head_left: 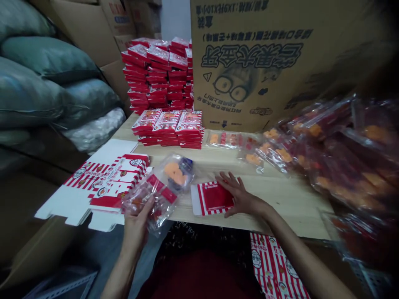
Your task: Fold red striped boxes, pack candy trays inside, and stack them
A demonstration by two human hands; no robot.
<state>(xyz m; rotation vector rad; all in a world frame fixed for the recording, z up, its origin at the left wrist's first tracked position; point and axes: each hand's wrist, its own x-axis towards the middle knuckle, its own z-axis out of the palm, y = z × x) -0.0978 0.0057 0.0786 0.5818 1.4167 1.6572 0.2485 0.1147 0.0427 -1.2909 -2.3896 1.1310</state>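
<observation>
Left hand (139, 228): fingers clamped on clear bag (166, 187), held just above table (296, 207) | right hand (241, 195): fingers apart, lying on flat striped box (212, 199) | done: stacked red boxes (166, 128) | left: loose bags (343, 166), heaped right

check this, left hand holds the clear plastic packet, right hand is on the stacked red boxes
No: in the head view the right hand rests on a flat red-and-white striped box on the wooden table, not on the stacked red boxes. The left hand holds the clear plastic packet.
</observation>
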